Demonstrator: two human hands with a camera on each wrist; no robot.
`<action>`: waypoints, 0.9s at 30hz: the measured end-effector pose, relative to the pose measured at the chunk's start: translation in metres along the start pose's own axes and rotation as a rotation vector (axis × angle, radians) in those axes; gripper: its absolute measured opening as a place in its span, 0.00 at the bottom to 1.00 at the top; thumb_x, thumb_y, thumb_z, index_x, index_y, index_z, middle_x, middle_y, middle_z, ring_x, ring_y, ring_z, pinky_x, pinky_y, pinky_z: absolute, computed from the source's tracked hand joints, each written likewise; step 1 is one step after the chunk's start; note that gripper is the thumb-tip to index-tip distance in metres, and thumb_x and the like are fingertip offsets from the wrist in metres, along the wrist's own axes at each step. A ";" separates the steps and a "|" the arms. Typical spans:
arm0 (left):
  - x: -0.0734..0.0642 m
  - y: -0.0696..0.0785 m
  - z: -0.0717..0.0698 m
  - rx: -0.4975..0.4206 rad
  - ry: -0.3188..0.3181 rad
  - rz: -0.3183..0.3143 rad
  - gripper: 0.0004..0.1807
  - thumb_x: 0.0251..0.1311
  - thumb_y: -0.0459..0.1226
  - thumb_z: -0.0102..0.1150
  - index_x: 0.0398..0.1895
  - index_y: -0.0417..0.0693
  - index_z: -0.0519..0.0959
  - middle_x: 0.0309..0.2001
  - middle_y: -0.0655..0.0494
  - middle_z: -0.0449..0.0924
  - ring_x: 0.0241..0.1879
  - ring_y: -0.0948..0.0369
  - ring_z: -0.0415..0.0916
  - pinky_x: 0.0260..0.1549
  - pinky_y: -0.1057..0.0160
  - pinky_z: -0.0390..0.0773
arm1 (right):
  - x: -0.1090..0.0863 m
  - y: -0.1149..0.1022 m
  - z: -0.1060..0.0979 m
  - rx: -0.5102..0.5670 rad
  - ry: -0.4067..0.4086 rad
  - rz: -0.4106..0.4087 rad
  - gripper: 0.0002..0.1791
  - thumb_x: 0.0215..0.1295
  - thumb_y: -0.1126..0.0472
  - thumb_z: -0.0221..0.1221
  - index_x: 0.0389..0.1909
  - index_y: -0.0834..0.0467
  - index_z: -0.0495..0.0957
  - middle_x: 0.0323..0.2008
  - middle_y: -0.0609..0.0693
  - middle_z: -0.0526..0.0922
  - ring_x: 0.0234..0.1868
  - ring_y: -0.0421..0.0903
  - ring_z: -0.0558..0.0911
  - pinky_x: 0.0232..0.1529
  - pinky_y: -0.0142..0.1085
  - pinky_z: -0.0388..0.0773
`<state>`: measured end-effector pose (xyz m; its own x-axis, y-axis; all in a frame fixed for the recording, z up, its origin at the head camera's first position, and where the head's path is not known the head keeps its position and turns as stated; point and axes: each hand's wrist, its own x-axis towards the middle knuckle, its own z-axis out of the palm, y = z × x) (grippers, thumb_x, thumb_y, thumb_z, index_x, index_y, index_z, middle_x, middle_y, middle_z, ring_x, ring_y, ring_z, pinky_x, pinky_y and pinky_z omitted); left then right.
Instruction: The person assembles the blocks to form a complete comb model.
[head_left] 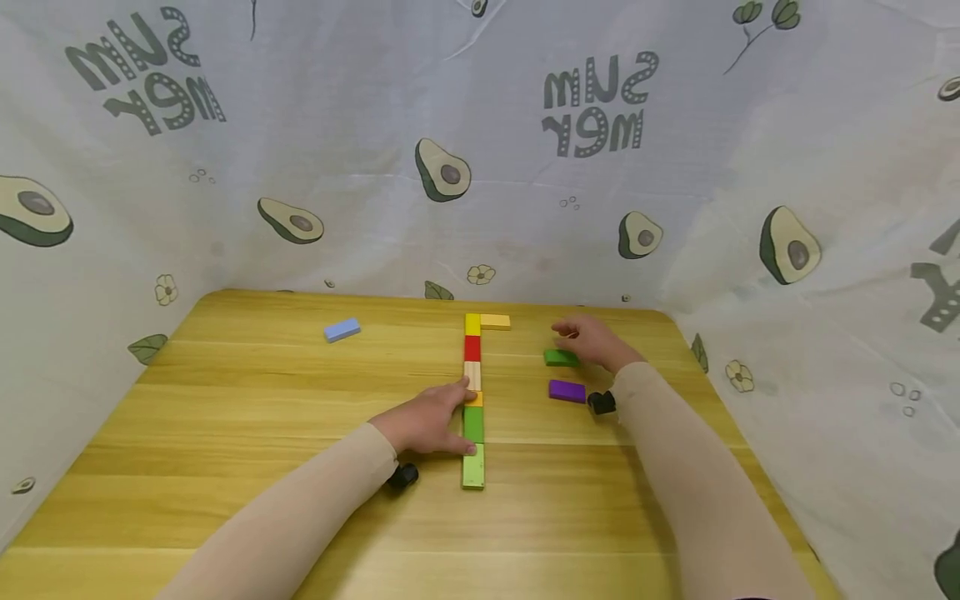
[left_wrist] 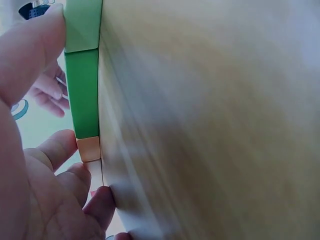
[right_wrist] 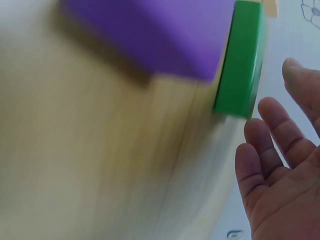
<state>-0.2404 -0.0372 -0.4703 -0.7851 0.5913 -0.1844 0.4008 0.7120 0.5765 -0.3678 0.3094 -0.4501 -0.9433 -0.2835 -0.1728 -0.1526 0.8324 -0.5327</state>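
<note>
A straight row of flat blocks runs away from the person on the table: a light green block (head_left: 473,468) nearest, then a green block (head_left: 473,424), an orange block (left_wrist: 89,149), a plain wood block (head_left: 472,374), a red block (head_left: 472,347) and a yellow block (head_left: 472,324). My left hand (head_left: 429,419) touches the row from the left, thumb on the light green block, fingertips by the orange and wood blocks. Beside a separate green block (head_left: 560,357) hovers my right hand (head_left: 592,342), fingers relaxed and holding nothing. A purple block (head_left: 567,391) lies nearer the person.
A pale orange block (head_left: 496,322) lies crosswise at the row's far end, to the right of the yellow one. Farther left is a blue block (head_left: 342,330). A printed cloth (head_left: 510,225) hangs behind and beside the wooden table (head_left: 247,417).
</note>
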 end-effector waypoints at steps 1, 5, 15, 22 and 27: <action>0.000 0.000 0.000 0.001 -0.002 -0.003 0.49 0.60 0.54 0.76 0.80 0.50 0.64 0.86 0.50 0.48 0.83 0.45 0.52 0.81 0.46 0.57 | -0.003 0.002 0.000 -0.011 0.000 -0.003 0.28 0.80 0.56 0.57 0.75 0.61 0.71 0.71 0.66 0.74 0.72 0.66 0.72 0.73 0.60 0.71; 0.000 -0.001 0.001 -0.009 0.002 0.000 0.49 0.59 0.53 0.77 0.80 0.49 0.65 0.86 0.49 0.48 0.83 0.44 0.53 0.81 0.45 0.58 | -0.013 0.011 0.000 -0.036 -0.001 -0.010 0.27 0.79 0.56 0.58 0.74 0.61 0.73 0.70 0.65 0.77 0.70 0.65 0.75 0.72 0.60 0.72; -0.001 0.000 0.000 -0.011 0.000 0.009 0.49 0.60 0.53 0.76 0.80 0.48 0.65 0.86 0.48 0.48 0.83 0.44 0.53 0.81 0.45 0.58 | -0.029 0.027 0.001 -0.015 -0.010 0.004 0.29 0.75 0.57 0.62 0.74 0.62 0.72 0.68 0.66 0.78 0.66 0.64 0.77 0.70 0.60 0.74; -0.001 -0.001 0.000 -0.005 -0.010 -0.002 0.49 0.60 0.54 0.76 0.81 0.50 0.64 0.86 0.50 0.46 0.83 0.45 0.52 0.81 0.45 0.58 | -0.030 0.033 0.003 0.006 -0.021 0.001 0.32 0.74 0.56 0.63 0.75 0.62 0.71 0.67 0.67 0.77 0.66 0.64 0.76 0.71 0.60 0.72; 0.000 -0.001 0.001 -0.007 -0.011 -0.009 0.49 0.60 0.54 0.75 0.81 0.52 0.63 0.87 0.51 0.46 0.83 0.44 0.51 0.81 0.46 0.57 | -0.031 0.033 0.005 0.033 -0.031 0.001 0.32 0.73 0.57 0.64 0.75 0.62 0.71 0.64 0.66 0.78 0.65 0.62 0.76 0.72 0.60 0.71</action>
<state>-0.2405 -0.0377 -0.4715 -0.7834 0.5891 -0.1978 0.3909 0.7146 0.5801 -0.3425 0.3437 -0.4664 -0.9338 -0.2980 -0.1983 -0.1418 0.8167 -0.5594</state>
